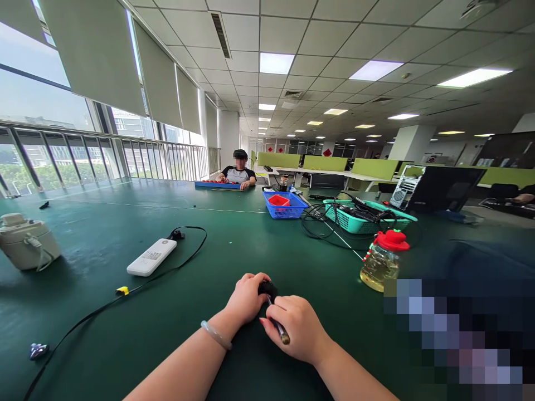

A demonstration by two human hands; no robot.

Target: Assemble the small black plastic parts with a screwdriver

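Observation:
Both my hands meet low in the middle of the green table (104, 312). My left hand (246, 299), with a pale bangle on the wrist, is curled round a small black object (267, 288). My right hand (295, 327) is closed on a thin dark tool with a brassy end (279, 328), its tip against the black object. What the black object is I cannot make out.
A white power bank (151, 257) with a black cable (190, 253) lies to the left, a beige pouch (25, 243) at far left. A red-lidded bottle (382, 260) stands right. Blue basket (285, 207) and teal basket (368, 217) behind. Another person (238, 170) sits at the far end.

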